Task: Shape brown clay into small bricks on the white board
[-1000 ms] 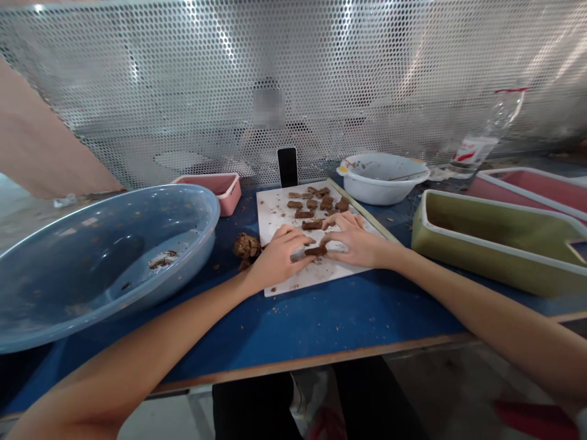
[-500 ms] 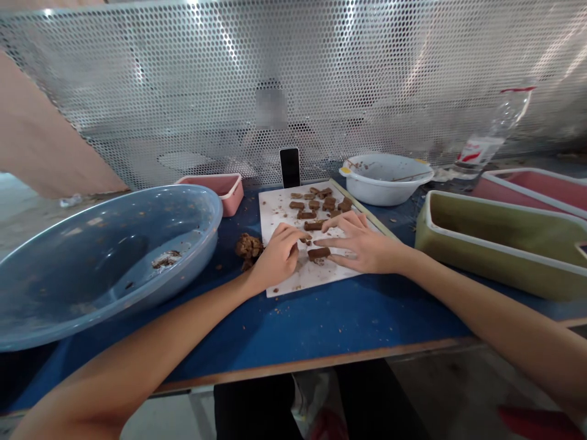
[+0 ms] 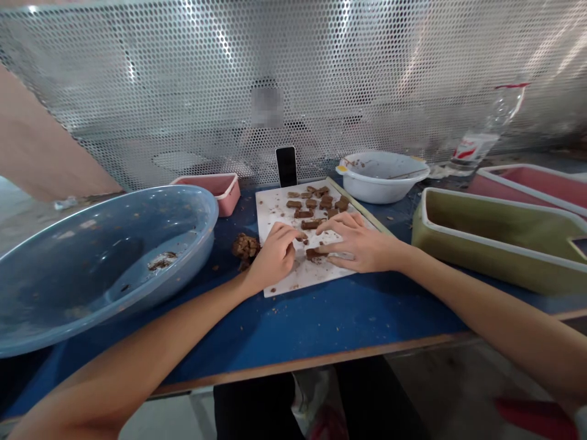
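Note:
A white board (image 3: 279,278) lies on the blue table, bearing several small brown clay-like blocks (image 3: 303,214) and loose crumbs. My left hand (image 3: 276,250) rests over the board's left part, its fingers curled together; a small brown bit shows at the fingertips, and what they pinch is hidden. From the right, my right hand (image 3: 360,243) reaches in with fingers spread. One of its fingertips overlaps the nearest brown block (image 3: 312,255), which is partly covered. Beside my left wrist sits a rough brown clay lump (image 3: 246,245), partly off the board.
At left stands a large blue basin (image 3: 202,214) with brown residue. Behind the board are a pink tub (image 3: 228,198), a propped phone (image 3: 287,166) and a white basin (image 3: 380,189). An olive planter box (image 3: 481,244), a pink box (image 3: 495,177) and a plastic bottle (image 3: 479,143) stand at right.
My right fingers have moved slightly down and left, onto the nearest block, covering more of it. My left hand keeps nearly the same pose. The whole view has shifted a little.

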`<state>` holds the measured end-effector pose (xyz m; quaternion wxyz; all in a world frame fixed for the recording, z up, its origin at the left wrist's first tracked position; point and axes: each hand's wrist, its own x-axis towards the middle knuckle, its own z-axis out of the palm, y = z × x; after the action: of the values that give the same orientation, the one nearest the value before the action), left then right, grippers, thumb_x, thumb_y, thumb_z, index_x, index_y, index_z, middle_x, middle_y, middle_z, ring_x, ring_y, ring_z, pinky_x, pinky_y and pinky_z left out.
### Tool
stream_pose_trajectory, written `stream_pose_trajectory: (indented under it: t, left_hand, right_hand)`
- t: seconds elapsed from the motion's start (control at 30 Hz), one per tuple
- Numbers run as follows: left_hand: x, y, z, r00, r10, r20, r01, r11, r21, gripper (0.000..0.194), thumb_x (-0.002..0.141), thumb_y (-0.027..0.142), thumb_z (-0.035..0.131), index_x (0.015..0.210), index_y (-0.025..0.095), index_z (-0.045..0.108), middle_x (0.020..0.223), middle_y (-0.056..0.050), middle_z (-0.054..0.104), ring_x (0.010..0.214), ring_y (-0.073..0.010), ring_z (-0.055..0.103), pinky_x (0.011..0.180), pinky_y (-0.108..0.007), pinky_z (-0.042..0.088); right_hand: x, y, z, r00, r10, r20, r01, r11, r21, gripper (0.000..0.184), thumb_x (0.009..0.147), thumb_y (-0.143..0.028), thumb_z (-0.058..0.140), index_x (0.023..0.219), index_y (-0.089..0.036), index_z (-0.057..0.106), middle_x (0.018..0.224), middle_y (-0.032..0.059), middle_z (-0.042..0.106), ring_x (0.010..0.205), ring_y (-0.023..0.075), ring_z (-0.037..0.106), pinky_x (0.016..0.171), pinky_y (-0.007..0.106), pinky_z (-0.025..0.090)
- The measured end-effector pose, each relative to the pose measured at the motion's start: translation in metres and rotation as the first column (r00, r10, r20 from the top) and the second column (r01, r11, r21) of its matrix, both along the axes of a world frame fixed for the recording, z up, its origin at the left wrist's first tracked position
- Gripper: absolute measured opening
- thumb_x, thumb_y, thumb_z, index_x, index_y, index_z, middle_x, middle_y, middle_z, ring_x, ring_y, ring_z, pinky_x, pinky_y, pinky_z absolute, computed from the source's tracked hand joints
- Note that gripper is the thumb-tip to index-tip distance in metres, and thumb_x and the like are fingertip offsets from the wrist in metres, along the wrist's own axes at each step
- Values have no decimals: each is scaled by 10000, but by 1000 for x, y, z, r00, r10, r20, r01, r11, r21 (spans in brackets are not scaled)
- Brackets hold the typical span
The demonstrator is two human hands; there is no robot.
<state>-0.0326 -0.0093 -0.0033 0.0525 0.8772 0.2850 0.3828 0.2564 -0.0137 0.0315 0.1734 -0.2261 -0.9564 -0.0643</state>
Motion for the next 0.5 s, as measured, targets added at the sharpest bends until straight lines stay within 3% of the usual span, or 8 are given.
stream_pose_trajectory:
  t: [0.1, 0.27, 0.4, 0.5]
  left_hand:
    - [0, -1, 1, 1000, -14, 1, 14, 1000, -1, 411, 948, -30, 466, 1211, 214, 668, 1115, -80, 718, 1140, -290, 583, 985, -451, 540]
    - [1, -2, 3, 1000, -4, 7, 4, 1000, 3, 401, 938, -28, 463, 1188, 207, 671, 1105, -87, 721, 1127, -292, 594, 977, -457, 544]
    - [1, -2, 3, 1000, -2, 5, 2, 1000, -16, 417, 936, -38, 455, 1204, 200, 669, 1115, -88, 723, 1135, -286, 589, 985, -451, 540]
    - [1, -2, 2, 1000, 2, 1, -2, 1000, -5, 405, 926, -38, 464, 1189, 195, 666, 1105, -90, 716, 1136, -287, 585, 983, -448, 541]
  right_hand:
    - [0, 1, -2, 999, -7, -49, 9, 999, 40, 289, 1119, -388, 568, 1192, -308, 836, 1460, 126, 614, 1342, 372, 505, 1063, 608, 427]
    - [1, 2, -2, 999, 31, -22, -30, 999, 10, 318, 1120, -388, 570, 1350, -320, 778, 1468, 136, 602, 1326, 360, 531, 1040, 568, 443]
    - [2, 2, -1, 996, 1, -92, 3, 999, 48, 255, 1100, -393, 607, 1104, -297, 843, 1411, 119, 639, 1312, 366, 536, 1056, 580, 414]
    - [-3, 2, -4, 989, -77, -127, 78, 997, 4, 295, 1095, -473, 612, 1213, -288, 810, 1413, 136, 631, 1327, 374, 535, 1078, 595, 425]
